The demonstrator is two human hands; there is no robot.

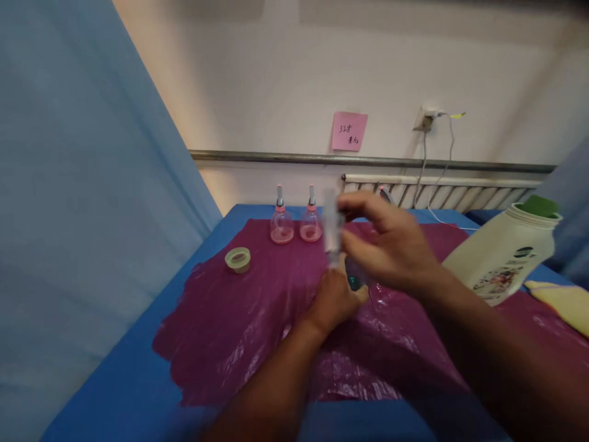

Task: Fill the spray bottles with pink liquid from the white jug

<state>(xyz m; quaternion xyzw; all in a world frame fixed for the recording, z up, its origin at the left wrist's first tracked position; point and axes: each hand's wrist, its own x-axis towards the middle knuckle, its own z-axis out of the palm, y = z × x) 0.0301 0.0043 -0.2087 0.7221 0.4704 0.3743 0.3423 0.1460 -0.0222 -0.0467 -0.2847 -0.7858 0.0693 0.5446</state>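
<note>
My right hand [386, 242] pinches a blurred, pale, clear upright piece [331, 224], which looks like a dropper or pump top. Just below it, my left hand [338, 298] is wrapped round a dark greenish object [353, 281], mostly hidden by the fingers. Behind my hands, two clear round bottles, one on the left [281, 232] and one beside it [311, 229], stand upright with pink collars, grey-topped droppers and some pink contents. A small greenish round cup or lid [238, 259] rests to the left on the purple plastic sheet [221, 325].
A large cream bottle [501, 255] with a green opening stands tilted at the right. Beyond it lies a yellow item [561, 304]. The blue table [115, 380] borders a blue curtain [92, 184] at left. A radiator, cables and a pink note [350, 131] are at the wall.
</note>
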